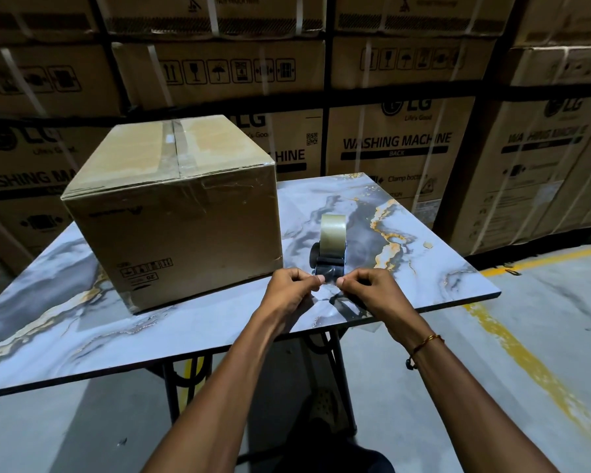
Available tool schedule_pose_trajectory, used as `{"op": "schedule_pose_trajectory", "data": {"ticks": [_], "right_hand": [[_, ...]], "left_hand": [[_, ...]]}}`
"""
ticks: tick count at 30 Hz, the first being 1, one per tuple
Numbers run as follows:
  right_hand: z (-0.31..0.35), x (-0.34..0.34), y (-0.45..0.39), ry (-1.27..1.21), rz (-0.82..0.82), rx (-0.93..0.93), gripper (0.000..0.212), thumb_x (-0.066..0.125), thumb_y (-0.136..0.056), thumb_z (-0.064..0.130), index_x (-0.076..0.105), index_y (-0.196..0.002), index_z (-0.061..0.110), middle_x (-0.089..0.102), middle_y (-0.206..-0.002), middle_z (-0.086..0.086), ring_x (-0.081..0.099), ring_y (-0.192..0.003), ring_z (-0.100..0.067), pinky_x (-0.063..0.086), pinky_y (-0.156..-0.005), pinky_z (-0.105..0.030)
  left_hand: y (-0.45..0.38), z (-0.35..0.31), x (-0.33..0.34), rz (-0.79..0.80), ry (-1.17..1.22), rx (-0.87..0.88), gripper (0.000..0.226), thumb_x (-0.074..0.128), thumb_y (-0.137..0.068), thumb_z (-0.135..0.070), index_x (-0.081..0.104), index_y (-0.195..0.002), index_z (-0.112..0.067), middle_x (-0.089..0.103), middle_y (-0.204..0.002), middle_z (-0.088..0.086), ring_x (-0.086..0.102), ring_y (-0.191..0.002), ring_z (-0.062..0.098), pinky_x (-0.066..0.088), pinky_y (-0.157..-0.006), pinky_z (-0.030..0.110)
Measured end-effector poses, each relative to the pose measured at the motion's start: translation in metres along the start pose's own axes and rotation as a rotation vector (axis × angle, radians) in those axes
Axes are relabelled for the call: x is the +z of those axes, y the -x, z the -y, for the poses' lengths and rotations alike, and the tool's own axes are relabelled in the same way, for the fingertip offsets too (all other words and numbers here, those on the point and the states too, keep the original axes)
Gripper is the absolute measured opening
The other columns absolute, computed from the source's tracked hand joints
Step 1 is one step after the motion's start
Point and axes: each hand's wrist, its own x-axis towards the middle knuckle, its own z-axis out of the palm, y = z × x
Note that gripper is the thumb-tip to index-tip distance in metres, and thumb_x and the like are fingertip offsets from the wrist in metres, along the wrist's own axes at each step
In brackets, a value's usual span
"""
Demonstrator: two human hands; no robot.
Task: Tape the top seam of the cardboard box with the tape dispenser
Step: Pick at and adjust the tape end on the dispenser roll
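Cardboard box (171,213) is sitting left on the marble-patterned table (82,329), seam running along its top. Left hand (292,290) and right hand (372,291) are pinching what seems to be clear tape at the tape dispenser (331,249). Stacked washing-machine cartons (396,145) are lining the back.

Bare forearms, no sleeves; thin orange thread bracelet (425,348) on right wrist.

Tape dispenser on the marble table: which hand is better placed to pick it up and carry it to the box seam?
Right, probably. The right hand sits on the black tape dispenser's free side; the left hand lies nearer the brown cardboard box, placed to steady it.
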Motion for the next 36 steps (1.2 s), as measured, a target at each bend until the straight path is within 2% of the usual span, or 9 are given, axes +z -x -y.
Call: {"op": "schedule_pose_trajectory", "data": {"ticks": [4,8,12,15,17,20,23,29,36], "right_hand": [[0.0020,-0.0020,0.0031,-0.086,0.005,-0.008,0.012,0.074,-0.090,0.018,0.079,-0.089,0.007,0.073,-0.079,-0.007,0.065,-0.070,-0.009,0.053,-0.066,-0.016],[0.0025,-0.0020,0.0040,-0.148,-0.012,-0.021,0.010,0.072,-0.092,0.014,0.080,-0.095,0.009,0.077,-0.088,-0.013,0.068,-0.077,-0.014,0.058,-0.077,-0.027],[0.0003,0.0003,0.0060,-0.167,-0.050,-0.034,0.012,0.069,-0.092,0.007,0.078,-0.099,0.008,0.076,-0.086,-0.007,0.068,-0.078,-0.013,0.058,-0.074,-0.021],[-0.0005,0.0012,0.0067,-0.165,-0.065,-0.073,0.021,0.070,-0.091,0.005,0.075,-0.107,0.017,0.076,-0.088,-0.008,0.070,-0.079,-0.014,0.059,-0.076,-0.025],[-0.0004,-0.0030,0.0065,-0.222,-0.078,-0.078,0.027,0.070,-0.091,0.003,0.069,-0.115,0.018,0.073,-0.086,-0.012,0.071,-0.076,-0.016,0.056,-0.067,-0.021],[-0.0011,-0.0054,0.0055,-0.149,-0.061,-0.036,0.017,0.072,-0.090,0.007,0.067,-0.106,0.011,0.072,-0.091,-0.022,0.072,-0.076,-0.020,0.051,-0.058,-0.019],[-0.0033,-0.0011,0.0031,-0.064,-0.051,-0.036,0.008,0.074,-0.089,0.011,0.070,-0.094,0.008,0.072,-0.090,-0.021,0.069,-0.071,-0.016,0.050,-0.056,-0.016],[-0.0014,0.0015,0.0032,-0.060,-0.050,-0.029,0.013,0.073,-0.090,0.014,0.071,-0.096,0.002,0.071,-0.086,-0.013,0.067,-0.065,-0.007,0.052,-0.063,-0.020],[0.0034,0.0036,0.0072,-0.107,-0.067,-0.044,0.012,0.074,-0.089,0.006,0.066,-0.096,0.001,0.067,-0.084,-0.013,0.067,-0.061,-0.006,0.048,-0.054,-0.012]], "left_hand": [[-0.0014,0.0021,0.0008,-0.014,0.017,-0.009,0.023,0.075,-0.085,-0.010,0.059,-0.069,-0.005,0.051,-0.075,0.018,0.039,-0.047,0.013,0.038,-0.051,0.026],[-0.0016,0.0012,0.0010,0.006,0.051,-0.023,0.022,0.074,-0.086,-0.010,0.060,-0.070,-0.004,0.048,-0.069,0.014,0.039,-0.047,0.013,0.040,-0.054,0.028],[-0.0003,-0.0011,0.0025,0.006,0.034,-0.023,0.022,0.074,-0.087,-0.012,0.060,-0.071,-0.004,0.051,-0.070,0.014,0.041,-0.047,0.012,0.043,-0.053,0.025],[-0.0014,-0.0006,0.0016,-0.012,0.043,-0.025,0.024,0.074,-0.086,-0.012,0.059,-0.069,-0.005,0.052,-0.078,0.019,0.041,-0.048,0.013,0.043,-0.058,0.028],[-0.0026,0.0001,0.0005,-0.032,0.056,-0.035,0.026,0.074,-0.086,-0.011,0.058,-0.066,-0.007,0.053,-0.080,0.020,0.041,-0.049,0.013,0.044,-0.059,0.029],[-0.0032,0.0007,-0.0005,-0.037,0.058,-0.048,0.028,0.075,-0.085,-0.013,0.058,-0.063,-0.008,0.053,-0.081,0.020,0.041,-0.049,0.013,0.044,-0.061,0.030],[-0.0023,0.0000,-0.0005,-0.023,0.049,-0.050,0.028,0.076,-0.085,-0.013,0.058,-0.063,-0.008,0.052,-0.081,0.019,0.040,-0.049,0.013,0.042,-0.060,0.031],[-0.0010,-0.0018,-0.0020,-0.004,0.045,-0.040,0.027,0.074,-0.086,-0.011,0.057,-0.066,-0.006,0.052,-0.081,0.021,0.037,-0.049,0.014,0.038,-0.057,0.029],[-0.0019,-0.0009,-0.0058,0.039,0.047,-0.049,0.027,0.074,-0.087,-0.013,0.060,-0.065,-0.008,0.051,-0.083,0.020,0.037,-0.054,0.016,0.040,-0.068,0.036]]}}
